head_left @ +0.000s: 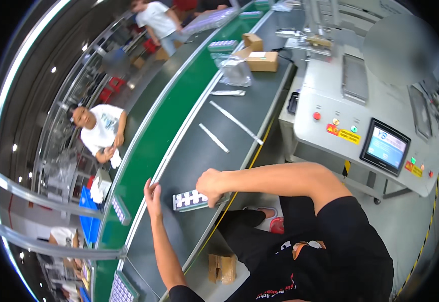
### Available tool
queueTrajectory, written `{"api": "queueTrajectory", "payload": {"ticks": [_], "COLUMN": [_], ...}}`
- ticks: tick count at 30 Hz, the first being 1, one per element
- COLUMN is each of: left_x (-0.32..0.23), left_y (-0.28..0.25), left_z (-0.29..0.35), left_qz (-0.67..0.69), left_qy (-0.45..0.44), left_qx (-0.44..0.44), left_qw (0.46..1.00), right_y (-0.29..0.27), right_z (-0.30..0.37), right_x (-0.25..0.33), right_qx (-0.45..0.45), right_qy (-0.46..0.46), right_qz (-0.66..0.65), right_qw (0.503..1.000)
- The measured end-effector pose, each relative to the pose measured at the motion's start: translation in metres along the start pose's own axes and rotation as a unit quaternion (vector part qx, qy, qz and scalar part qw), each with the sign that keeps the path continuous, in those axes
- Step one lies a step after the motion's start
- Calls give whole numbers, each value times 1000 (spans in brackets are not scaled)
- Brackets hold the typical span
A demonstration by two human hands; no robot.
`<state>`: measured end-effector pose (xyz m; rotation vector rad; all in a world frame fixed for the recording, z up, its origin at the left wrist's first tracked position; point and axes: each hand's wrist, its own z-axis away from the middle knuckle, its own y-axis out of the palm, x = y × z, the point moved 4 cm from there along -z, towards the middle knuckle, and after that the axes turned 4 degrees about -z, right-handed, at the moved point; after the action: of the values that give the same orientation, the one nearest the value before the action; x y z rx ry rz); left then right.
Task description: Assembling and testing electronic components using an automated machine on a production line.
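On the dark work surface (174, 231) in front of me lies a tray (185, 200) of round white-and-purple pieces in rows, with a greenish side wall. My right hand (210, 187) is closed over the tray's right end and covers part of it. My left hand (153, 200) is beside the tray's left end, apart from it, fingers stretched up and holding nothing. Two thin white strips, a shorter one (214, 138) and a longer one (236, 122), lie farther along the surface.
A green conveyor belt (151, 136) runs alongside, carrying similar trays (121, 210). Farther up the surface are a cardboard box (262, 61) and clear plastic bags (236, 71). A machine with a screen (385, 146) stands right. Across the belt sits a person (103, 128) near a blue bin (89, 214).
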<state>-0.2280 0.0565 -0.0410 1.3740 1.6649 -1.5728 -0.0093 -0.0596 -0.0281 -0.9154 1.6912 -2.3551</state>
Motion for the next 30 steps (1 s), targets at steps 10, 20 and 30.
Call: {"api": "queueTrajectory", "payload": {"ticks": [10, 20, 30], "left_x": [74, 47, 51], "left_y": [-6, -8, -11], "left_z": [9, 14, 22], "left_qz": [-234, -305, -282], "left_qy": [74, 125, 116], "left_qx": [-80, -53, -32], "left_qw": [966, 943, 952], "right_y": [75, -26, -73], "right_z": [192, 466, 473], "right_x": [-58, -189, -254], "right_qx": [-224, -607, -324], "right_qy": [110, 488, 726], "right_qz": [-766, -346, -57], "right_qw": [593, 523, 605]}}
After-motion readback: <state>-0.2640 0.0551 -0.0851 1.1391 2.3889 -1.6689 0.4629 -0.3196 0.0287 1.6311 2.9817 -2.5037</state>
